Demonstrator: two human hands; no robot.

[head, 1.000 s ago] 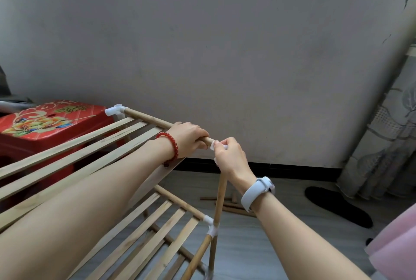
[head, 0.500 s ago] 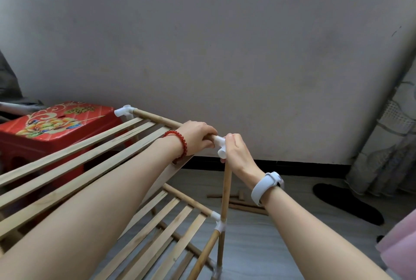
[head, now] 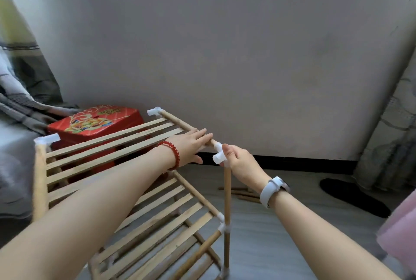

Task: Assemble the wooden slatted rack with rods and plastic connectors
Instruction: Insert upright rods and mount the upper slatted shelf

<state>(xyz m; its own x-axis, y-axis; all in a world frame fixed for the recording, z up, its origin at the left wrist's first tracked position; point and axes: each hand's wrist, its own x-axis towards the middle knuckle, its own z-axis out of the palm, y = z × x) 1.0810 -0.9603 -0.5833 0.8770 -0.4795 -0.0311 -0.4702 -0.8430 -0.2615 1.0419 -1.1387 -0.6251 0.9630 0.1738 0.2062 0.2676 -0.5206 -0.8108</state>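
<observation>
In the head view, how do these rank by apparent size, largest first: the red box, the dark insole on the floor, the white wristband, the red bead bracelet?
1. red box
2. dark insole
3. white wristband and red bead bracelet: they look alike, so I do not rank them.

The box and insole lie farther from the camera.

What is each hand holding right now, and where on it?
The right hand pinches the white corner connector atop the upright rod. The left hand holds nothing, fingers flat along the top rod.

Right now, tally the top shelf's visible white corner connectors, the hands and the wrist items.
white connectors: 3
hands: 2, left hand, right hand
wrist items: 2, red bead bracelet, white wristband
Total: 7
</observation>
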